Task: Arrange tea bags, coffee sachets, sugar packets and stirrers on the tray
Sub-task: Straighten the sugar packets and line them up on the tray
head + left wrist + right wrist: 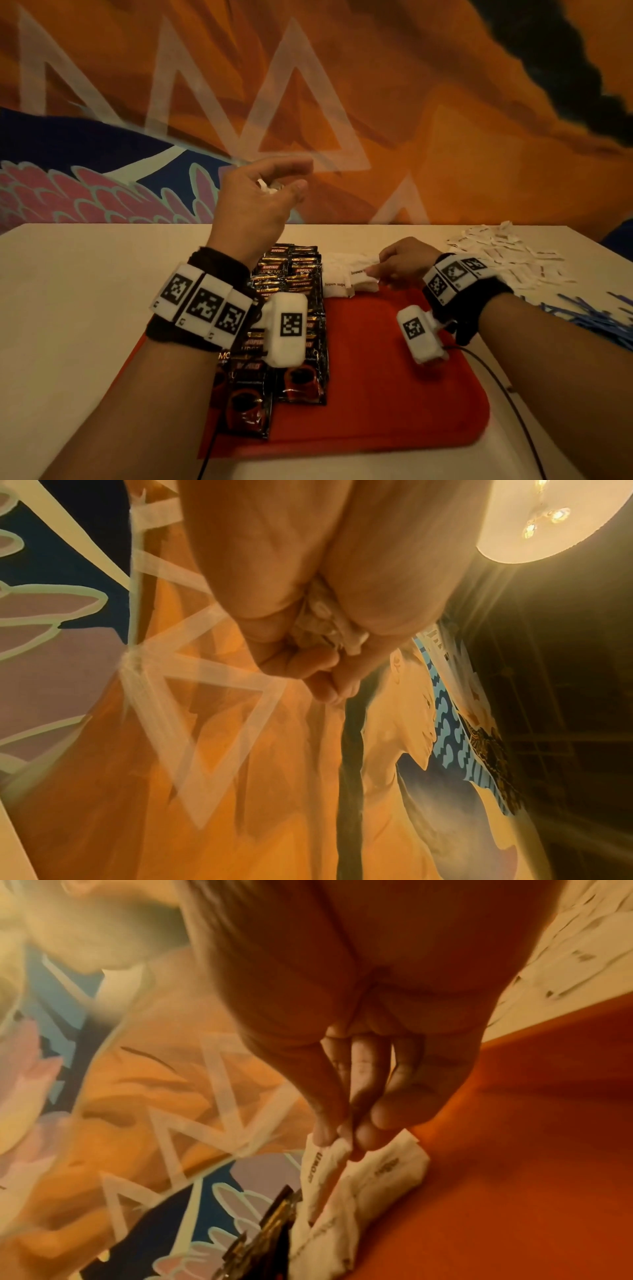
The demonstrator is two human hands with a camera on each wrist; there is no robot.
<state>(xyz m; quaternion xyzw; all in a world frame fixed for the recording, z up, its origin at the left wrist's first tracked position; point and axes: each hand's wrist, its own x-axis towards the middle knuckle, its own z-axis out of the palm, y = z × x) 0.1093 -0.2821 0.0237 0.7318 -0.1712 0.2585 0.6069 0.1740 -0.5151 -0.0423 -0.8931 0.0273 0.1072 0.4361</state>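
A red tray (pixel 394 377) lies on the table in front of me. Black coffee sachets (pixel 291 284) are stacked in rows along its left side. White brown-sugar packets (pixel 346 277) sit piled at the tray's far edge. My right hand (pixel 380 267) pinches one sugar packet (pixel 316 1164) at the pile, thumb and fingertips (pixel 368 1137) closed on its end. My left hand (pixel 274 188) is raised above the table, fingers curled round a bunch of white sugar packets (pixel 325 623) in the palm.
Loose white sugar packets (pixel 503 253) are scattered on the table at the far right. Blue stirrers (pixel 596 318) lie in a heap at the right edge. A painted orange wall stands behind the table (pixel 85 291). Cables (pixel 513 404) run from the wrist cameras.
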